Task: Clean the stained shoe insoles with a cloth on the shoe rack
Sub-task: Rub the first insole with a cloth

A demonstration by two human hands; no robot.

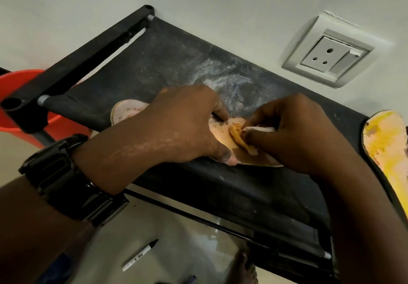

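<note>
A pale stained insole point(223, 132) lies flat on the black fabric shelf of the shoe rack point(167, 63). My left hand point(187, 124) presses down on it, thumb at its near edge and fingers at its far edge. My right hand point(295, 133) pinches a small cloth point(239, 137), white at the fingers and stained orange-yellow where it touches the middle of the insole. The insole's heel end point(127, 111) shows left of my left hand. A second insole point(384, 149), smeared yellow, lies at the shelf's right end.
White dusty smears point(223, 83) mark the shelf behind my hands. A wall socket point(329, 57) sits on the wall above. An orange bucket point(24, 80) stands left of the rack. A white marker pen point(140, 255) lies on the floor below, and a black watch point(66, 180) is on my left wrist.
</note>
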